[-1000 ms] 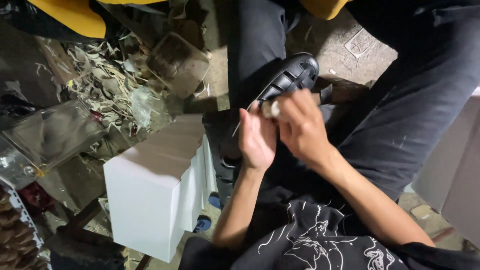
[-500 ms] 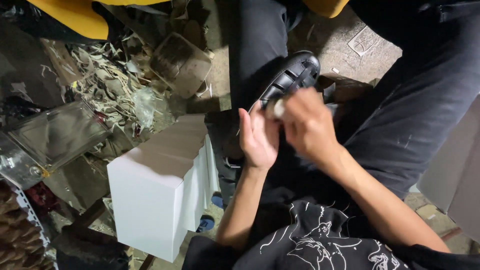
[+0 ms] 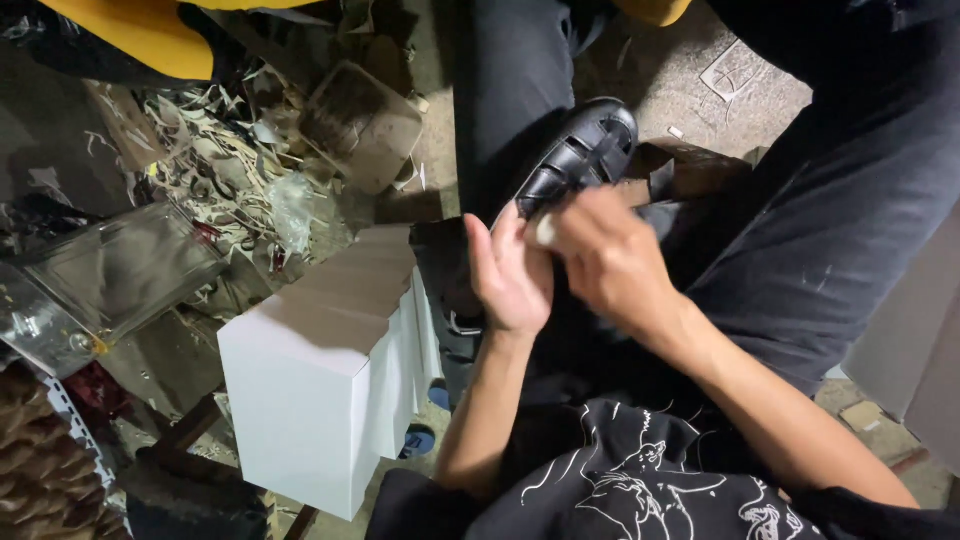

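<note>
L hand flat, fingers pressed together, bracing black sandal over lap. R hand pinching small white pad against strap, blurred. Risk: sandal slips off open palm w/ hard rubbing, drops near white boxes.

"What's the person wearing?"

"A black T-shirt with a white line drawing printed on it, at six o'clock. Forearms are bare."

"And the legs?"

"Dark trousers, dusty in spots, toward two o'clock."
</note>
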